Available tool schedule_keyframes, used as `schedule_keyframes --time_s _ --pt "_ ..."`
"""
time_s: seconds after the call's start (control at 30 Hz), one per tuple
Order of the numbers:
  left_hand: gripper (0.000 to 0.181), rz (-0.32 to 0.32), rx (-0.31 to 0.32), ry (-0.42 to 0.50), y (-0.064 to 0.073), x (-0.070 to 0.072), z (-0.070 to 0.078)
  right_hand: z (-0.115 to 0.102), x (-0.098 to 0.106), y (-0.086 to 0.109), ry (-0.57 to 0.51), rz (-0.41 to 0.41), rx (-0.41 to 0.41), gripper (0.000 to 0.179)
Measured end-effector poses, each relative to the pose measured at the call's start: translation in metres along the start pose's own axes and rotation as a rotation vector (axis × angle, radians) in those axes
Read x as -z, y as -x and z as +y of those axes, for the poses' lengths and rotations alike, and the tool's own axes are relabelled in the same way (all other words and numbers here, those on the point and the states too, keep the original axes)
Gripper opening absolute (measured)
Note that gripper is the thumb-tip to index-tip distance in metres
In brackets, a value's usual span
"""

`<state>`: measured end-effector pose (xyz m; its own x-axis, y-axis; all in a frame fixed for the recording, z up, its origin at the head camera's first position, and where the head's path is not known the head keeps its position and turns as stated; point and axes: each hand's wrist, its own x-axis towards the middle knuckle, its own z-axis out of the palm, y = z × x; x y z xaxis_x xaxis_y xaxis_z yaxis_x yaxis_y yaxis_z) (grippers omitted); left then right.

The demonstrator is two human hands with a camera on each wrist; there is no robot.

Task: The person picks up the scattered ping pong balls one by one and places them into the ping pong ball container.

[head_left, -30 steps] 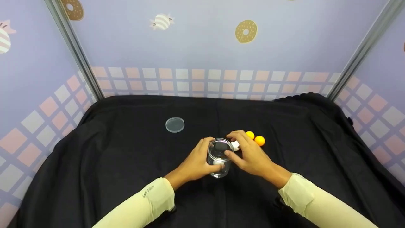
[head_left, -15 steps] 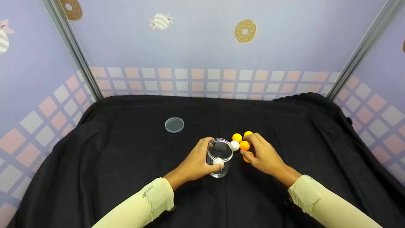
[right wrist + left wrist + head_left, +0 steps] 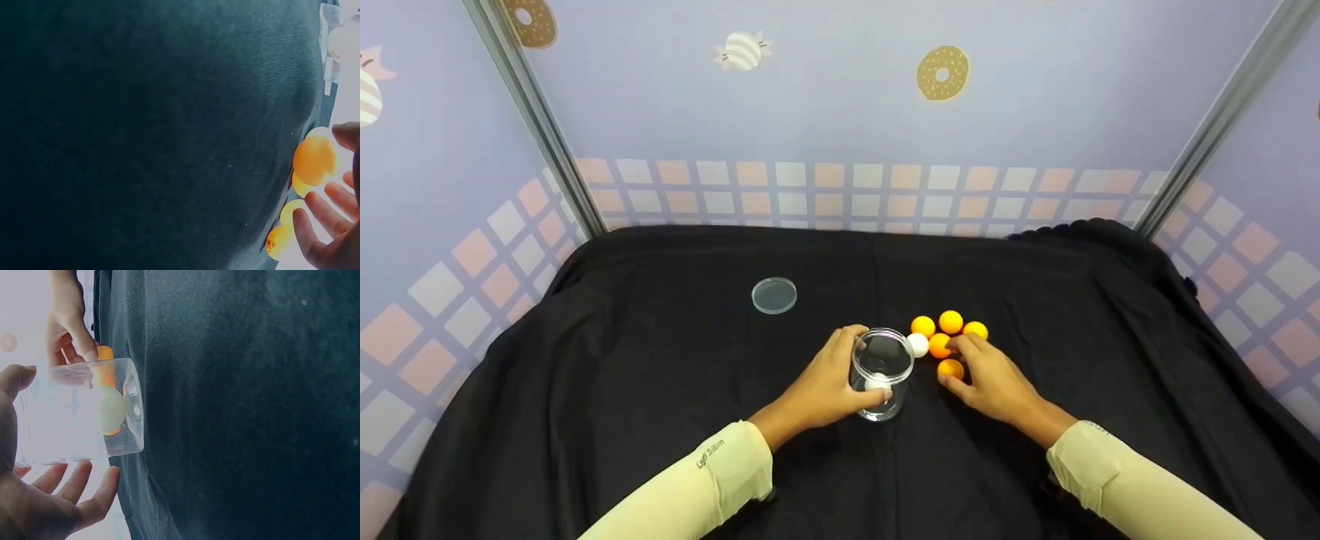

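A clear plastic jar stands lidless on the black cloth, one white ball at its bottom. My left hand grips its side, thumb across the front. Right of it my right hand spreads its fingers around the nearest orange ball, thumb beside it and fingertips at the farther orange ball. In the right wrist view this orange ball lies between thumb and spread fingers. The loose white ball sits against the jar's right side, partly hidden by it. They look like table tennis balls.
More orange balls lie just behind the right hand. A clear round lid rests on the black cloth at the back left. Patterned panels rise behind and at both sides.
My right hand has moved right and toward me from beside the jar's rim, to the nearest orange ball, uncovering several balls. The left hand and jar have stayed put.
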<state>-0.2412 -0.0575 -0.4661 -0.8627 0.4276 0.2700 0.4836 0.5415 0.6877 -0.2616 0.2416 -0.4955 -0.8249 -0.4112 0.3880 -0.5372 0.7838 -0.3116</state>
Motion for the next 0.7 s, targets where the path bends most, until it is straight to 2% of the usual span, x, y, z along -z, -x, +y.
schedule_keyframes --time_s 0.7 --pt "0.088 0.013 -0.010 0.001 0.0005 0.0005 0.0011 0.0061 -0.0080 0.0041 0.022 -0.029 0.001 0.038"
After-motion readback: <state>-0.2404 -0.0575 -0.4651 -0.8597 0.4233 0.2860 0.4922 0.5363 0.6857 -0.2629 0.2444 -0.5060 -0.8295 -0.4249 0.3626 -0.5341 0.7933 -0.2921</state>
